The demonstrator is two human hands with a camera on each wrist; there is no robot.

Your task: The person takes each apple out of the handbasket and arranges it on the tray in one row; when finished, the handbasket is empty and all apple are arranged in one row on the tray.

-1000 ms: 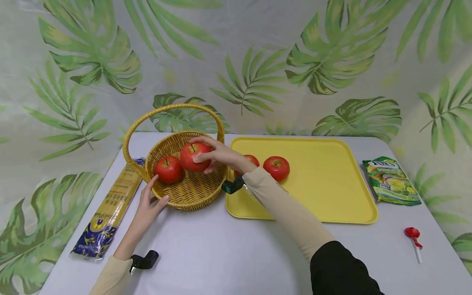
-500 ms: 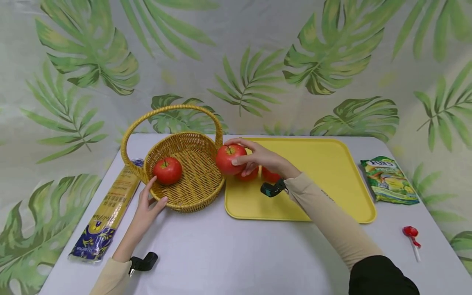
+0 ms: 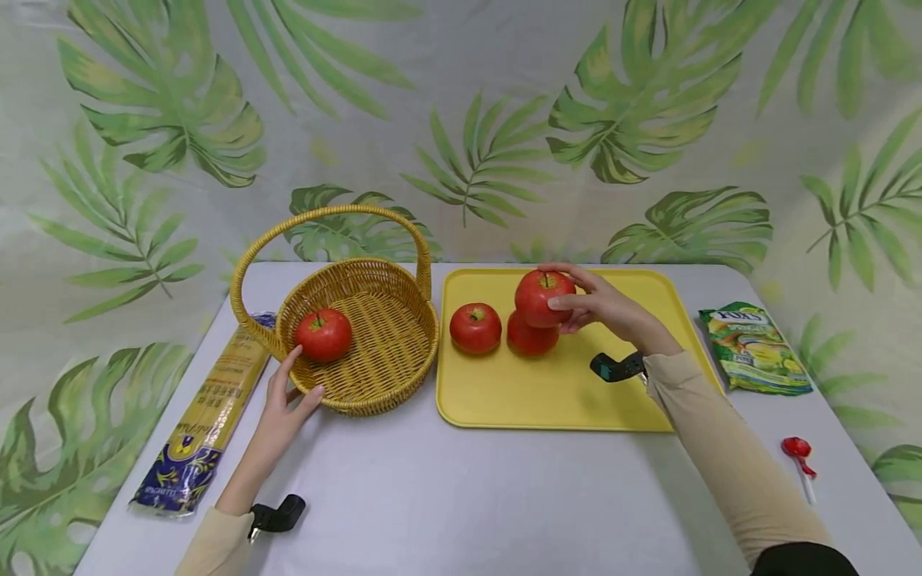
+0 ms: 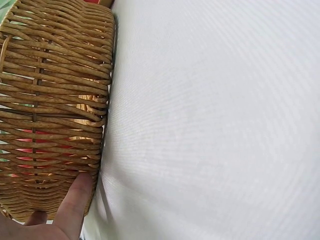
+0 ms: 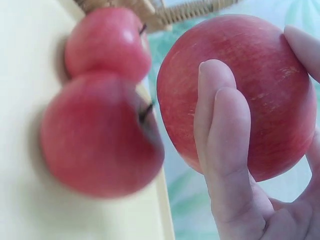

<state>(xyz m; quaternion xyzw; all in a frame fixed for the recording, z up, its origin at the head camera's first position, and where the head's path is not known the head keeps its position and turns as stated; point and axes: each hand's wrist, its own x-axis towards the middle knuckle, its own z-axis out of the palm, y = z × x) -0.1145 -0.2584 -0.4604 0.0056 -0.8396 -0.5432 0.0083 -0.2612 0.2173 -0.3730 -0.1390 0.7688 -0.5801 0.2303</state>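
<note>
My right hand (image 3: 601,306) holds a red apple (image 3: 539,296) above the yellow tray (image 3: 619,392), its fingers and thumb around the fruit. Two other apples sit on the tray: one (image 3: 475,329) to the left, the other (image 3: 531,338) partly hidden beneath the held one. In the right wrist view the held apple (image 5: 280,95) looks clear of the other two. My left hand (image 3: 284,408) rests against the near left side of a round wicker basket (image 3: 382,394), a straight finger (image 4: 74,205) touching its woven wall. Inside the basket, at its left, lies one more apple (image 3: 324,335).
A spaghetti pack (image 3: 205,416) lies left of the basket, partly behind it. Right of the tray is a green Fox's candy bag (image 3: 754,349), with a red lollipop (image 3: 798,450) nearer the front. The basket's tall handle (image 3: 327,212) arches up at the back.
My right hand has carried the apple out of the basket and rightward over the tray. The left hand stays at the basket's side.
</note>
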